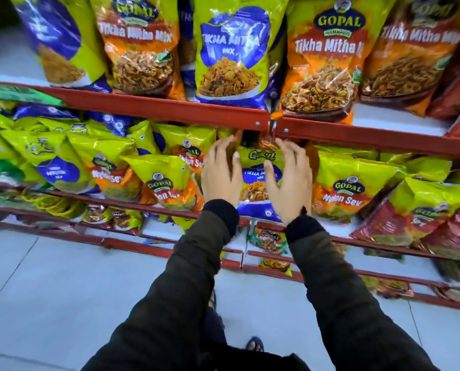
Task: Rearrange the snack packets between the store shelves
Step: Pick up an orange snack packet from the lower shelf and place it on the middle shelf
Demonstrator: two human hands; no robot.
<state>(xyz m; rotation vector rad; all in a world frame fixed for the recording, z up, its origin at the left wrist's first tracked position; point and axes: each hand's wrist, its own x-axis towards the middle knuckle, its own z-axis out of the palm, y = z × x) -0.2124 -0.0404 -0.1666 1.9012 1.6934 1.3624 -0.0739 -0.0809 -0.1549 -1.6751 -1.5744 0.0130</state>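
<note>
A green and blue Tikha Mitha Mix packet [255, 180] stands upright on the middle shelf, just under the red edge [175, 113] of the upper shelf. My left hand [220, 175] presses its left side and my right hand [287, 183] its right side. Both hands have spread fingers around the packet, thumbs on its front. Above, a larger packet of the same blue kind [230, 49] stands on the upper shelf between orange Tikha Mitha Mix packets [140, 49].
Yellow and orange Nylon Sev packets [349, 188] lean to the right of the held packet and others [167, 183] to its left. Red packets [421, 226] sit at far right. Lower shelves [271, 242] hold small packets. Grey tiled floor [62, 290] lies below.
</note>
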